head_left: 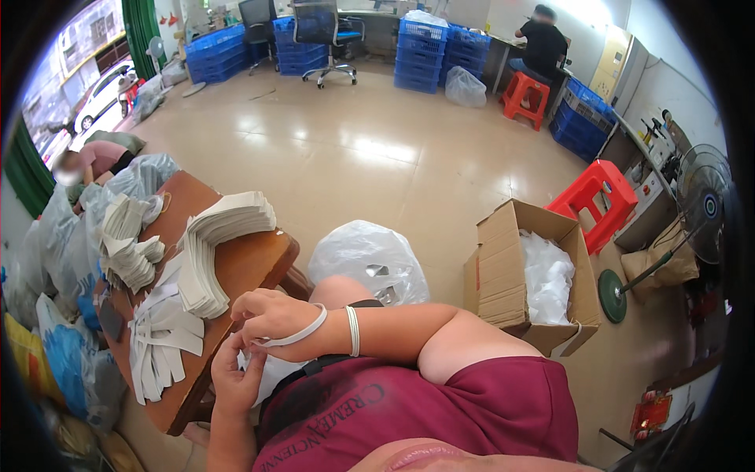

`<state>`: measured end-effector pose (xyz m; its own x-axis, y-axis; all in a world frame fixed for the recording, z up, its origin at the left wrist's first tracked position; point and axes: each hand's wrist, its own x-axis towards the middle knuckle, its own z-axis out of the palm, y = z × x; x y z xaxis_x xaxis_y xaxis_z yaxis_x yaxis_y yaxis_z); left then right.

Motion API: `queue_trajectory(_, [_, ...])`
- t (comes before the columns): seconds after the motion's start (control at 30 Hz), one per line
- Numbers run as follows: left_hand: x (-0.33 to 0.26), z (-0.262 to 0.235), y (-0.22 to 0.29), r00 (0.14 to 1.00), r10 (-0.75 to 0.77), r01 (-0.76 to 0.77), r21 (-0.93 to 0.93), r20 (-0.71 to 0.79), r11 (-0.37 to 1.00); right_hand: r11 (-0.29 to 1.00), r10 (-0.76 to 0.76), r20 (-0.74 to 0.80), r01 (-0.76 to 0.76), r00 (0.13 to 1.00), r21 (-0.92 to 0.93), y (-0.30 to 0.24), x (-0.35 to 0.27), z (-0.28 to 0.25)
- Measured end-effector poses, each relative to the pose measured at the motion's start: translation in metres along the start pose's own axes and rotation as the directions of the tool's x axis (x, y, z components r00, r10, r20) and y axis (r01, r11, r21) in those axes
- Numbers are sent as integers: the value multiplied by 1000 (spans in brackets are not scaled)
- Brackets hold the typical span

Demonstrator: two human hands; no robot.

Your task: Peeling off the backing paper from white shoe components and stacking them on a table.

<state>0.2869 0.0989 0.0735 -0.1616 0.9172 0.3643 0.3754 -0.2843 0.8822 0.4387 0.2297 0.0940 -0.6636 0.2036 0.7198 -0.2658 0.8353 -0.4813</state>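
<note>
A white band (292, 337) runs from the fingers of the right hand (271, 315) toward that wrist, just off the near edge of the wooden bench (244, 267). The right hand is curled, its fingers closed on the band's end. The left hand (234, 377) sits right below it, palm up, with fingers bent toward the same end; whether they actually pinch the band I cannot tell, since the right hand hides the contact. A second white band (352, 330) circles the right wrist.

To handle the band well, the strip looks as if it should stay flat between thumb and forefinger, not twisted, and the two hands should stay close together so the slack does not flop. It seems soft and light, so a gentle pinch should do; a hard pull would likely stretch or curl it.

On the bench, near its right edge, leans a fanned stack (216, 252) of white strips. A smaller stack (130, 244) lies toward the far left edge, and loose strips (157, 346) spread over the near left corner. A filled clear bag (370, 259) stands beyond the bench's right edge, and an open carton (527, 275) with white bags inside is farther right.
</note>
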Motion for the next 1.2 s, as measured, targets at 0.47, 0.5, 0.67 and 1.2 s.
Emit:
queue_trajectory(0.47, [-4, 4, 5, 998, -57, 56, -36, -12, 998, 980, -91, -261, 41, 961, -193, -12, -6, -8])
queue_trajectory(0.5, [-4, 3, 5, 998, -56, 56, -36, -12, 998, 980, -92, -261, 41, 961, -194, -12, -6, -8])
queue_trajectory(0.67, [-6, 2, 1, 1000, -30, 30, 70, 2, 997, 990, 36, -218, -64, 975, -125, -8, -10, -7])
queue_trajectory(1.2, [-14, 2, -10, 1000, 26, -30, 386, 14, 922, 970, -47, -156, 7, 987, -244, -12, -10, -18])
